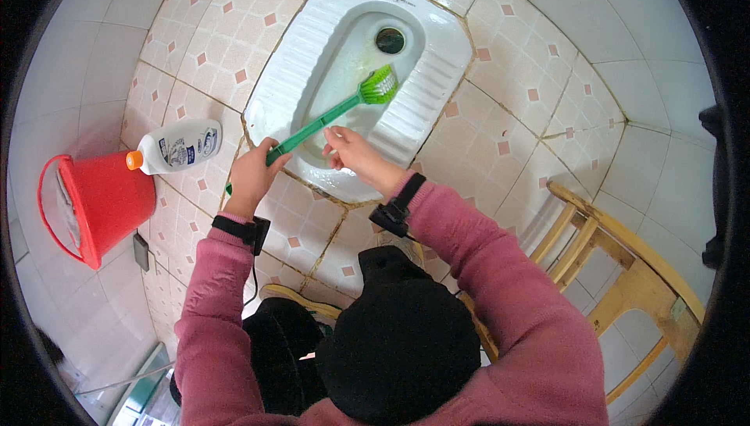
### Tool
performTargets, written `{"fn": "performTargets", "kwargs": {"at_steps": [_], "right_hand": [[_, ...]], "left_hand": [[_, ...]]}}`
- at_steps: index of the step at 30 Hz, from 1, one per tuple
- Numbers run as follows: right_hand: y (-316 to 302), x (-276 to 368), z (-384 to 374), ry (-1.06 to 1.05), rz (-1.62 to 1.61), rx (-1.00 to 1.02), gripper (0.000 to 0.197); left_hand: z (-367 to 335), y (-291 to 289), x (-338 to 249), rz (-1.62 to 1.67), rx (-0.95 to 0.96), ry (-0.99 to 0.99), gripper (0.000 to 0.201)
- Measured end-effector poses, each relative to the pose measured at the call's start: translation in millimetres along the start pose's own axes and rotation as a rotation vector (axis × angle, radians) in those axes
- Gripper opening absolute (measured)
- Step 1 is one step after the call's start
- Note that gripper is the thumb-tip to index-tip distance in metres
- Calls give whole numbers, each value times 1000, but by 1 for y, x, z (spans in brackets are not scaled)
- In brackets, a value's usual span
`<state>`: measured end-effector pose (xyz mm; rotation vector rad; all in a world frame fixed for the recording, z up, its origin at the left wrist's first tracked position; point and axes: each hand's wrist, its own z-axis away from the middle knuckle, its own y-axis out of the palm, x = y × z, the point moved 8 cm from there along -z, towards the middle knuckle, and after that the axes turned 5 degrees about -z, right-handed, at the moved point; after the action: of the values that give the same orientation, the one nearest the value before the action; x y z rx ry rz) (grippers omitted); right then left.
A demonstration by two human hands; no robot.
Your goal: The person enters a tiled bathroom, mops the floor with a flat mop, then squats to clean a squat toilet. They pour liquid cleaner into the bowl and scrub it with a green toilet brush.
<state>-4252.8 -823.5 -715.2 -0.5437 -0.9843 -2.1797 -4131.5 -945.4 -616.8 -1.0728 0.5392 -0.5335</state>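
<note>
A green toilet brush (pixel 316 124) with a green and white bristle head slants over the basin of a white squat toilet (pixel 289 51). Its head is just below the dark drain hole (pixel 390 40), where yellowish stains mark the porcelain. My left hand (pixel 251 174) is closed round the lower part of the brush handle, and the handle's tip shows beneath it. Just below the handle, my right hand (pixel 357 158) hovers over the near end of the basin. Its fingers are loosely bent and apart, with nothing visible in them.
At the left, a white bottle with an orange cap (pixel 183 147) lies next to a red bucket (pixel 117 203). A wooden chair (pixel 637 289) is at the lower right by the tiled wall (pixel 652 90). Patterned tiles (pixel 500 125) surround the toilet.
</note>
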Motion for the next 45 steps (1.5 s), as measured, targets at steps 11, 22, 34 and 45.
{"fn": "performTargets", "kwargs": {"at_steps": [11, 22, 34, 45], "right_hand": [[-3, -31, -56, 33, -351, -197, 16], [-9, 3, -6, 59, -101, -101, 24], [-108, 77, 107, -221, -156, -378, 25], [-125, 79, 123, -279, -251, -406, 24]], "left_hand": [[-1, 6, -12, 122, -115, 162, 27], [-31, 6, -21, 169, -47, 184, 31], [-71, -3, -22, 20, 3, 353, 34], [-105, 1, -70, 56, -75, 338, 34]]}}
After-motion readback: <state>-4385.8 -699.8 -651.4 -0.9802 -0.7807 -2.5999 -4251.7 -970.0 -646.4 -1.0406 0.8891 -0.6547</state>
